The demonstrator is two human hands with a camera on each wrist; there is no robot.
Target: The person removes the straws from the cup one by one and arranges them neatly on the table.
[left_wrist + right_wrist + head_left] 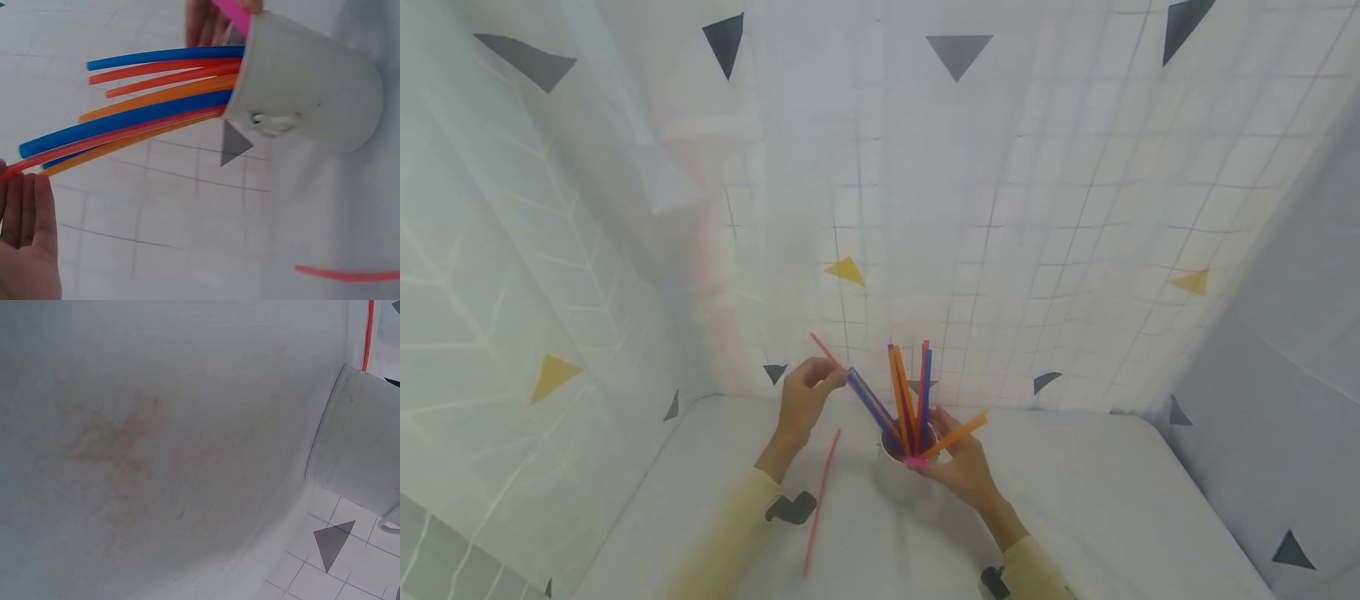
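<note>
A white cup (898,482) stands on the white table (1112,500) with several blue, orange and red straws (904,400) fanning out of it. My right hand (957,467) grips the cup's right side, and something pink (915,461) sits at the rim by its fingers. My left hand (831,379) is raised left of the cup and pinches a thin red straw (820,343) that leans out of the cup. In the left wrist view this red straw (112,135) runs from the cup (312,87) to my left fingers (28,219).
Another red straw (820,500) lies loose on the table between my forearms, also seen as the loose straw (350,274) in the left wrist view. White patterned curtain walls (1000,208) close in the back and both sides. The right wrist view shows the cup (359,444) and table surface.
</note>
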